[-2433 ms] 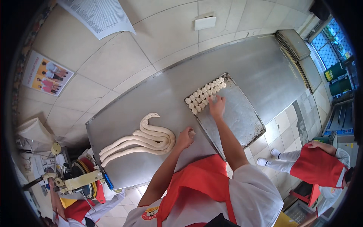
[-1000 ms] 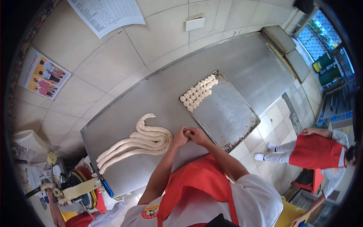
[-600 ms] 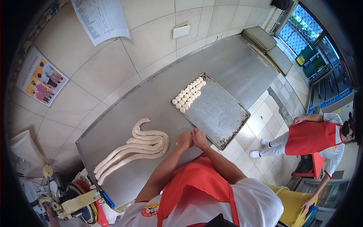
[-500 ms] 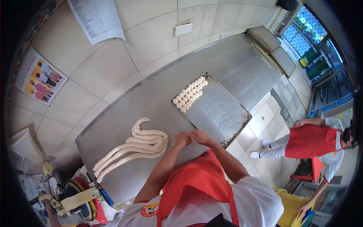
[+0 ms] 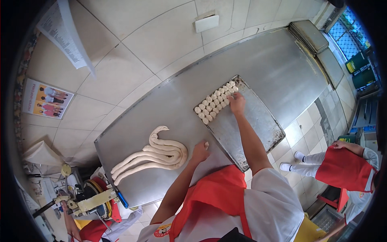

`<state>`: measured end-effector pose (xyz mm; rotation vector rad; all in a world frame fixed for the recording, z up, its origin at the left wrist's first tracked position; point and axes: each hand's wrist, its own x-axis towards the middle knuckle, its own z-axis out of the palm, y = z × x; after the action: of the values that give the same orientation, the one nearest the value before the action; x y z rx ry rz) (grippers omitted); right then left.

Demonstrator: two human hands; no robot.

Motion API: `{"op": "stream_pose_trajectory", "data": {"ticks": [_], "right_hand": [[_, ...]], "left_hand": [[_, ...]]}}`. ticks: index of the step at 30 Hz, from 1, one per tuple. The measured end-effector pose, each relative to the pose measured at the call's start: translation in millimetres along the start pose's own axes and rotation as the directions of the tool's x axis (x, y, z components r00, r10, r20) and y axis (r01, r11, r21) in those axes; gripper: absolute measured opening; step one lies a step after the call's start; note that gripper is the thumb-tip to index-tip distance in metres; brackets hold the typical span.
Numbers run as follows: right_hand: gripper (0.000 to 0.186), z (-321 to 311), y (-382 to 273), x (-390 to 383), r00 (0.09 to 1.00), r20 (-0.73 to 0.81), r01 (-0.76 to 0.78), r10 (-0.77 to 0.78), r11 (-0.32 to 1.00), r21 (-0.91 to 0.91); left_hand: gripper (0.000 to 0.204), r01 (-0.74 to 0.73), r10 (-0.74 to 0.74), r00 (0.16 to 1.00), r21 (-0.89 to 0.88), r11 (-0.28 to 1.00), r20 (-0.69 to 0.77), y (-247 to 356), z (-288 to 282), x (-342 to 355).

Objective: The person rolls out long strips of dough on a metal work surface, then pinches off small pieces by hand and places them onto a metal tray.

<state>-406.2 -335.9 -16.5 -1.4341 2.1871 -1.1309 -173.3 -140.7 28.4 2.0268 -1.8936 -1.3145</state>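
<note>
My left hand point(image 5: 199, 152) is closed round a dough piece point(image 5: 206, 144), whose pale end pokes out above the fingers. It hovers over the metal table, between the dough rope and the tray. My right hand point(image 5: 237, 103) reaches over the baking tray point(image 5: 262, 117), fingertips pinched at a small dough piece on the edge of the rows. Several round dough pieces point(image 5: 209, 105) sit in close rows along the tray's far left side. A long, thick dough rope point(image 5: 177, 155) lies folded in several strands to the left of my left hand.
The steel table point(image 5: 258, 60) runs along a tiled wall. Stacked trays point(image 5: 310, 36) stand at its far right end. A machine with a round drum point(image 5: 96, 193) is beside the left end. Co-workers in red aprons stand at right point(image 5: 342, 167) and lower left point(image 5: 90, 232).
My hands were together in front of my apron and have parted. The right has moved out over the tray to the dough rows; the left stays near the table's front edge. The view has shifted.
</note>
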Motion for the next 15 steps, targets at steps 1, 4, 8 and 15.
{"op": "stream_pose_trajectory", "data": {"ticks": [1, 4, 8, 15], "right_hand": [[0.030, 2.2, -15.2, -12.5, 1.000, 0.020, 0.017, -0.018, 1.000, 0.016], [0.033, -17.2, -22.4, -87.2, 0.973, 0.226, 0.039, -0.050, 0.998, 0.056], [0.021, -38.9, -56.8, -209.9, 0.508, 0.848, -0.298, -0.150, 0.894, 0.336], [0.024, -58.0, -75.4, -252.1, 0.882, 0.470, -0.037, -0.040, 0.987, 0.154]], "left_hand": [[0.049, -0.082, 0.066, 0.990, -0.129, 0.988, -0.124, -10.6, -1.7, -2.4], [0.058, -0.187, 0.120, 0.942, -0.194, 0.963, -0.313, -25.2, 0.7, -8.8], [0.050, -0.263, 0.138, 0.930, -0.355, 0.897, -0.340, -32.0, -8.7, -16.8], [0.033, -0.188, 0.178, 0.980, 0.114, 0.976, 0.088, -28.8, 9.8, -9.4]]}}
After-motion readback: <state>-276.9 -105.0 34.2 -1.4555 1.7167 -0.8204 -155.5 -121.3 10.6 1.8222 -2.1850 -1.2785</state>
